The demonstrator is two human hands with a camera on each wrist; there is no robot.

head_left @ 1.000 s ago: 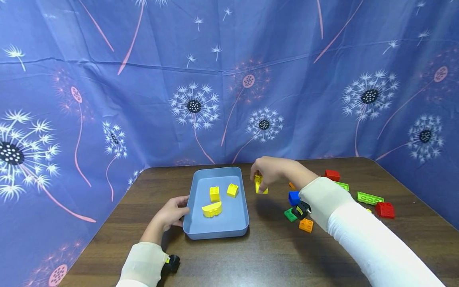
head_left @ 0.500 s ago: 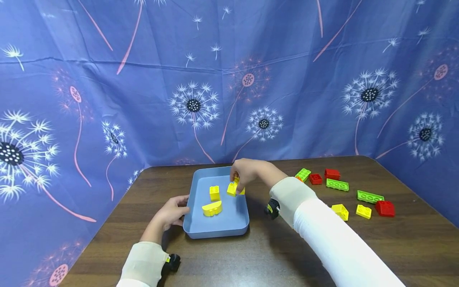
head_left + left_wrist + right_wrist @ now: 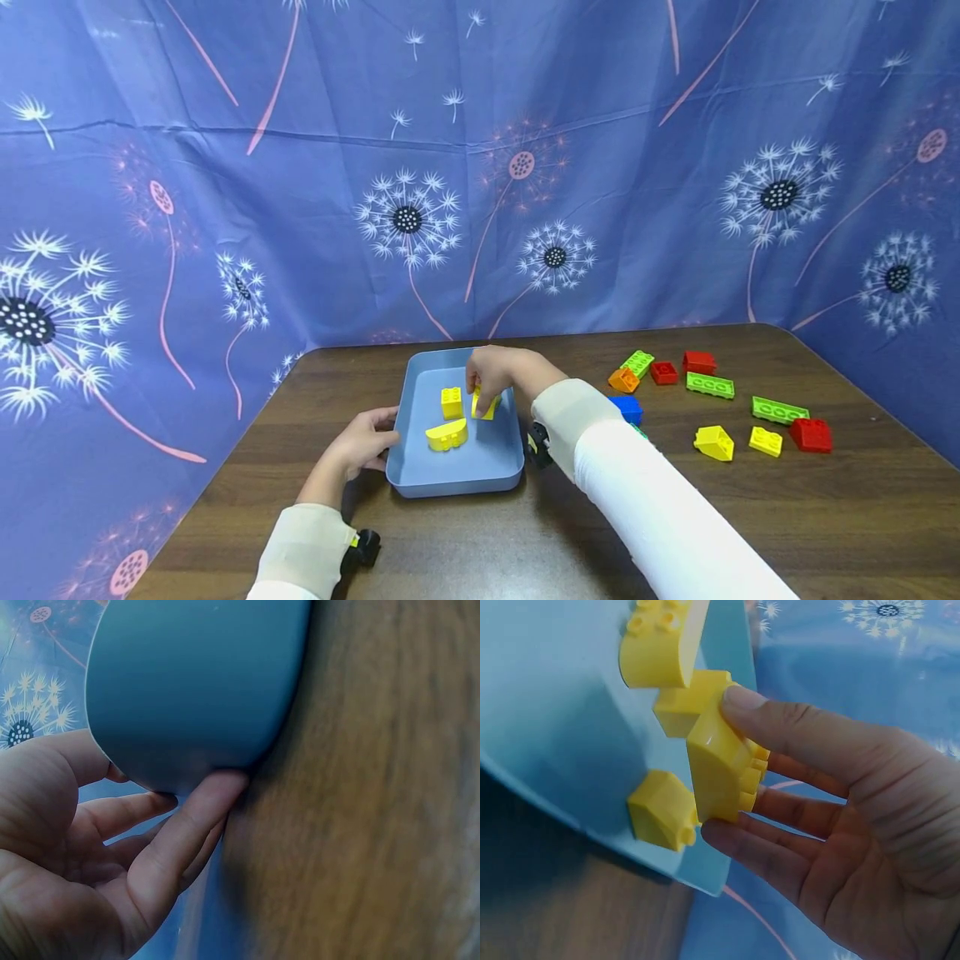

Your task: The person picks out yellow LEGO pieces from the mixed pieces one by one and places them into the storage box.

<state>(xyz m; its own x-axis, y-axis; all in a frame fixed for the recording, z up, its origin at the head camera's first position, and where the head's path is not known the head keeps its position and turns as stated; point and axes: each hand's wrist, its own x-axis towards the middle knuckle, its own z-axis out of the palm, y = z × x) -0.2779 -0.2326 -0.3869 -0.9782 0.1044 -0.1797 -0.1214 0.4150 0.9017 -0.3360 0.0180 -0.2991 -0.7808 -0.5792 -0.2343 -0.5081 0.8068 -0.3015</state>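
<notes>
My right hand (image 3: pixel 497 375) is over the far right part of a blue-grey tray (image 3: pixel 457 486). In the right wrist view it pinches a yellow toy brick (image 3: pixel 718 769) with a sloped face, between thumb and fingertips, studs toward the palm. Inside the tray lie a half-round yellow brick (image 3: pixel 447 435) and a yellow block (image 3: pixel 452 403). Another small yellow brick (image 3: pixel 660 811) shows beside the held one; in the head view the right hand mostly covers it. My left hand (image 3: pixel 362 442) holds the tray's left side, thumb at the rim and fingers against the outer wall.
Right of the tray, on the brown table (image 3: pixel 450 550), lie loose bricks: orange (image 3: pixel 624 380), blue (image 3: pixel 627 408), red (image 3: pixel 811 435), lime green (image 3: pixel 780 410) and yellow (image 3: pixel 714 442). A green one is partly hidden by the right sleeve. A blue patterned cloth (image 3: pixel 480 250) hangs behind.
My right hand has carried the yellow brick leftward from beside the tray to over its inside, then slightly lower and further left. The left hand stays at the tray's side.
</notes>
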